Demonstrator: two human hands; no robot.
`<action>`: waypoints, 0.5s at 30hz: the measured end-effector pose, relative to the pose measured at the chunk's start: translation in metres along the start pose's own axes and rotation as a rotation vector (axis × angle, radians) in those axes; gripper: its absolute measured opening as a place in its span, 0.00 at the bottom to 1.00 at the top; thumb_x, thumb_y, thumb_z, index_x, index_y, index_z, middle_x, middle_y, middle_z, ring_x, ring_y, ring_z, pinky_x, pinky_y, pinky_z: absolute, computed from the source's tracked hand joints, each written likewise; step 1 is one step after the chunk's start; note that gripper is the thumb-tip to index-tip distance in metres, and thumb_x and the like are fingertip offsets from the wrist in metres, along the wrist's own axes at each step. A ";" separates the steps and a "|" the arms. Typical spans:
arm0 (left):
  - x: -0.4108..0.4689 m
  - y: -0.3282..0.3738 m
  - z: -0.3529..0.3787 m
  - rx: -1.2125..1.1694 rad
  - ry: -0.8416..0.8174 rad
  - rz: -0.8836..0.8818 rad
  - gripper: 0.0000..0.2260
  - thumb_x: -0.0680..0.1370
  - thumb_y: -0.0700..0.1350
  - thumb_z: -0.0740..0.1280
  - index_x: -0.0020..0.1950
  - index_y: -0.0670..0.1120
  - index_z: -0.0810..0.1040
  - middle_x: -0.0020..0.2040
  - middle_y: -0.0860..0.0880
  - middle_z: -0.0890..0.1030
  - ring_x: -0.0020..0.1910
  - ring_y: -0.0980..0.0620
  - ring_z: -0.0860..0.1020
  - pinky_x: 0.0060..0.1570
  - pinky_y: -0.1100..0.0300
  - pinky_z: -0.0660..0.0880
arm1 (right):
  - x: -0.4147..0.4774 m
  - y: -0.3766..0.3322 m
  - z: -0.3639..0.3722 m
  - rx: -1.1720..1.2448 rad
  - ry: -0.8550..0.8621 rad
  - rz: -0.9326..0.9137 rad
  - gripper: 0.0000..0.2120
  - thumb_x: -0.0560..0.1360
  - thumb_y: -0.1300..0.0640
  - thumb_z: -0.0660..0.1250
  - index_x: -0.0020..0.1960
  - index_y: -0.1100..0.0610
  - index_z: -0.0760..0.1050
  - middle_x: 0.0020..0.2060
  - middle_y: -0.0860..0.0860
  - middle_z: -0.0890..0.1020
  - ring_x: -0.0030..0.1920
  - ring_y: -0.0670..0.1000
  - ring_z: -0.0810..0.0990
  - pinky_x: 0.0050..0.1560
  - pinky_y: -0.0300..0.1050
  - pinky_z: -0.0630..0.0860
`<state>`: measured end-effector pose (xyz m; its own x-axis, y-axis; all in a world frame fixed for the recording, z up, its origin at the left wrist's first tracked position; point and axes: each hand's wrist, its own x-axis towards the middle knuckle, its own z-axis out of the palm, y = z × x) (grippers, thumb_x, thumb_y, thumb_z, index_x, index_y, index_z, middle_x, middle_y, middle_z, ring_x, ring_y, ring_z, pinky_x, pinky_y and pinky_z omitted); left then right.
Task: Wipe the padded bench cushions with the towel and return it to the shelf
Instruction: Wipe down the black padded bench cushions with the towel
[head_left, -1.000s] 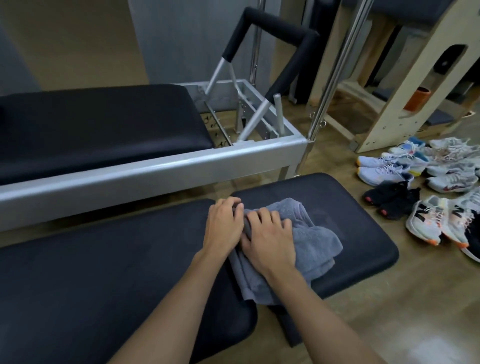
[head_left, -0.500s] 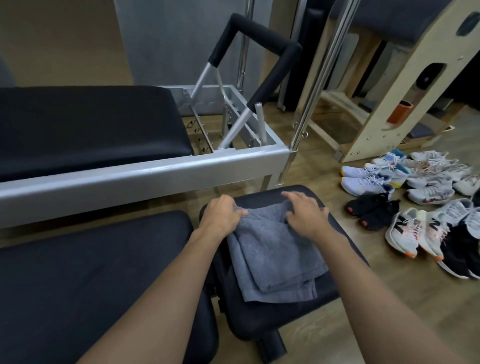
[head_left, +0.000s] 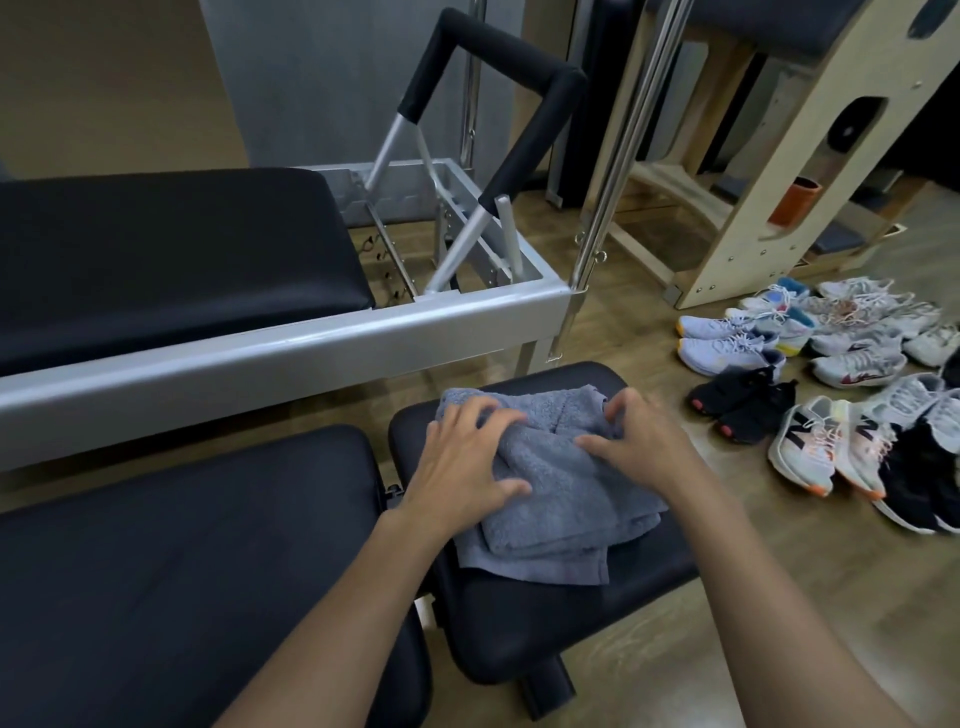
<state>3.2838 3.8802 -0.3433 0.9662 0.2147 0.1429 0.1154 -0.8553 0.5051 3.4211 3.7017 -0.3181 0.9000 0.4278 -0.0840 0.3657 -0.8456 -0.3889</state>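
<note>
A grey towel (head_left: 561, 499) lies folded in layers on the small black end cushion (head_left: 654, 577) of the bench. My left hand (head_left: 462, 457) presses on the towel's left part, fingers spread and slightly clawed into the cloth. My right hand (head_left: 641, 441) holds the towel's far right edge with curled fingers and thumb. The long black bench cushion (head_left: 182, 551) lies to the left, split from the small one by a narrow gap. No shelf is in view.
Beyond the bench stands a metal-framed machine (head_left: 291, 343) with a black pad (head_left: 156, 260) and a padded foot bar (head_left: 498, 57). Several pairs of shoes (head_left: 810, 405) lie on the wooden floor at right. A wooden frame (head_left: 779, 182) stands behind them.
My hands moved from close together on a bunched towel to apart on it. The towel now lies folded flatter on the small end cushion, and my view has shifted right.
</note>
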 end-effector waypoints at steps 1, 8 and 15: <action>0.001 0.002 -0.002 -0.042 0.062 -0.017 0.27 0.69 0.55 0.74 0.65 0.54 0.70 0.64 0.53 0.65 0.65 0.51 0.63 0.64 0.54 0.67 | -0.005 0.000 -0.002 -0.018 -0.021 -0.016 0.19 0.68 0.40 0.74 0.47 0.50 0.69 0.49 0.51 0.74 0.44 0.49 0.73 0.44 0.44 0.67; -0.015 0.025 0.004 -0.225 0.098 -0.328 0.28 0.72 0.37 0.72 0.68 0.51 0.66 0.62 0.50 0.60 0.62 0.48 0.63 0.53 0.63 0.65 | -0.025 -0.017 0.000 -0.023 0.042 -0.040 0.16 0.71 0.45 0.73 0.49 0.51 0.70 0.47 0.49 0.74 0.48 0.53 0.75 0.49 0.51 0.74; -0.023 0.003 -0.027 -0.714 0.025 -0.502 0.32 0.66 0.30 0.72 0.66 0.54 0.72 0.63 0.50 0.66 0.60 0.48 0.73 0.53 0.57 0.77 | -0.053 -0.024 -0.011 0.035 -0.042 -0.111 0.10 0.71 0.46 0.72 0.44 0.43 0.70 0.39 0.42 0.78 0.42 0.46 0.77 0.47 0.49 0.74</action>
<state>3.2563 3.8857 -0.3226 0.8338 0.5042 -0.2250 0.3457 -0.1588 0.9248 3.3675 3.6955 -0.2945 0.8432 0.5321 -0.0768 0.4536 -0.7808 -0.4298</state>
